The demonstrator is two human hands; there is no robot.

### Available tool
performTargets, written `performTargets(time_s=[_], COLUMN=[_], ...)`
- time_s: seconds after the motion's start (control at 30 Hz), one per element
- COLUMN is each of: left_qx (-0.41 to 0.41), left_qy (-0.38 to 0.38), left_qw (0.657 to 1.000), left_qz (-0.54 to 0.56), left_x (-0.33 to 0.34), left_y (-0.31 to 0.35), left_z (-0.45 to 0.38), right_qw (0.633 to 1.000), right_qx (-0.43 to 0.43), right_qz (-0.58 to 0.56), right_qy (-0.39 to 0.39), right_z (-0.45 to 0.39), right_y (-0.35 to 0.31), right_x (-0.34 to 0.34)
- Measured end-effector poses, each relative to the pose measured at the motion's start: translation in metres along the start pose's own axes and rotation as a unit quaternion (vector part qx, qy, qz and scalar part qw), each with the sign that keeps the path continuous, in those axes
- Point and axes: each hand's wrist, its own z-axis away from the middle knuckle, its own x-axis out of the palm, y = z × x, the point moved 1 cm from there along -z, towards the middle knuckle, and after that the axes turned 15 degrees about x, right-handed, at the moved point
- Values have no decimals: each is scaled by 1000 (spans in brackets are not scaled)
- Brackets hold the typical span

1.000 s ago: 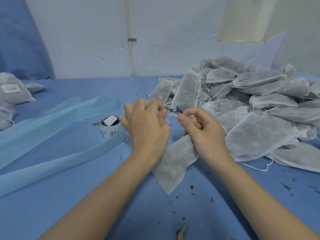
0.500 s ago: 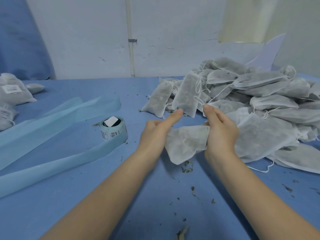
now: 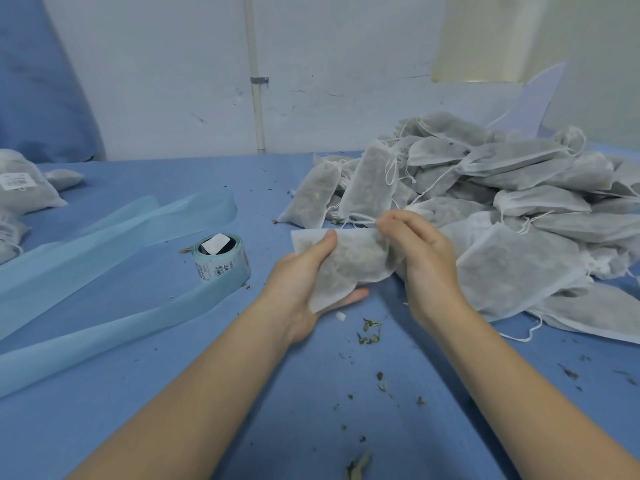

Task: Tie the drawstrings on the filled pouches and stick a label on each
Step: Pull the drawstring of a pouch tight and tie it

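I hold one filled white pouch (image 3: 349, 263) above the blue table, lying sideways between both hands. My left hand (image 3: 299, 282) cups it from below, thumb on top and fingers showing under its lower edge. My right hand (image 3: 420, 258) grips the pouch's gathered neck end, fingers curled over it, with a thin drawstring running left from the fingertips. A roll of labels (image 3: 221, 259) stands on the table left of my hands, with a white label poking up from its core.
A big heap of filled pouches (image 3: 512, 216) covers the table's right side. Long pale-blue backing strips (image 3: 104, 271) trail across the left. Labelled pouches (image 3: 24, 183) lie at the far left edge. Dried herb crumbs (image 3: 369, 332) litter the cloth below my hands.
The pouch has turned from hanging down to lying sideways. My left hand shifted from pinching the string to cupping the pouch body, while my right hand closed around the neck end.
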Motion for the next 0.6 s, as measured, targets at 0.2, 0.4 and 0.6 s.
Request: performTargets(time_s=[0.2, 0.4, 0.6], left_qx=[26, 87, 132], left_qy=[-62, -47, 42], left_qw=[998, 994, 989], left_qz=[18, -34, -47], left_x=[-2, -6, -18], left_y=[5, 4, 18], left_z=[0, -3, 3], right_qw=[988, 977, 985], right_qx=[-75, -111, -61], right_qz=[127, 178, 147], right_qy=[-49, -44, -62], right_z=[3, 1, 3], right_y=[-3, 0, 0], right_x=[-5, -8, 13])
